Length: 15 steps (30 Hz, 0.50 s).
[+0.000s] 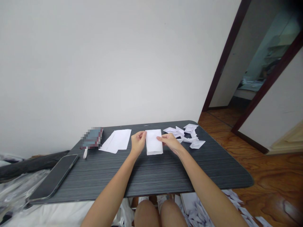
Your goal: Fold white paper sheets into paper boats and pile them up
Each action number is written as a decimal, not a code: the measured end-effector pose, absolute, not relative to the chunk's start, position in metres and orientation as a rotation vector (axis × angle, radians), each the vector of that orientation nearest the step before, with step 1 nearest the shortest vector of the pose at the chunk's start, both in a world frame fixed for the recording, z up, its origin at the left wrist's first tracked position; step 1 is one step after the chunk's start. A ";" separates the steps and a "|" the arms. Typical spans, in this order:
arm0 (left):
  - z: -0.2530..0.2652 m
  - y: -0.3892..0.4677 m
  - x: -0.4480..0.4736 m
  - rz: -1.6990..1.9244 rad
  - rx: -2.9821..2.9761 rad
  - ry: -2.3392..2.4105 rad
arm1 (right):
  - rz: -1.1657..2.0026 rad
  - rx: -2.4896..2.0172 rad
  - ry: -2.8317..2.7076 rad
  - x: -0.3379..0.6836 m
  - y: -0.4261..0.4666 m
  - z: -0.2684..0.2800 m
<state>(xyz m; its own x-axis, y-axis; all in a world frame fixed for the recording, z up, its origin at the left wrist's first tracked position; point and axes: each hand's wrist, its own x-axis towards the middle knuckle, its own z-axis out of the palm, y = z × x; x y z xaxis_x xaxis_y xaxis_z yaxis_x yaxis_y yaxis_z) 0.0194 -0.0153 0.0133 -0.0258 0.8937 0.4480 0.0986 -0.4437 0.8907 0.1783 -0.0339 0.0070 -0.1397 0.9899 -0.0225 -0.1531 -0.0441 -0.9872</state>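
Observation:
Between my two hands is a folded sheet of white paper (153,143), held up over the middle of the dark table. My left hand (138,142) pinches its upper left edge with the thumb and fingers. On the right edge, my right hand (170,141) grips it, thumb lying on the front face and fingers behind. Loose flat white sheets (119,140) lie on the table to the left of my left hand. Several folded paper pieces (190,137) with pointed ends are spread just beyond my right hand.
A phone (55,176) lies at the dark table's (161,179) left edge. Behind it sits a partly blurred object (93,137) with a white strap. A white wall rises behind the table. Many folded papers (201,212) lie below on the right.

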 end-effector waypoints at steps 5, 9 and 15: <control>0.013 -0.012 0.016 1.583 1.557 1.077 | 1.460 -1.030 -1.236 0.178 -0.037 0.007; 0.013 -0.009 0.013 1.646 1.501 1.116 | 1.457 -1.016 -1.375 0.175 -0.041 0.011; 0.014 0.000 0.004 1.714 1.388 1.197 | 1.498 -0.948 -1.579 0.168 -0.048 0.012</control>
<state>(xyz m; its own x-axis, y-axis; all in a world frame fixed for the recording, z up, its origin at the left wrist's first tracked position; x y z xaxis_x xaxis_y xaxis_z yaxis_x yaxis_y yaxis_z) 0.0036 0.0002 0.0138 -0.2539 0.8802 0.4009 0.0736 -0.3957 0.9154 0.1681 -0.0476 0.0117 -0.4454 0.8949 0.0290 0.0182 0.0415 -0.9990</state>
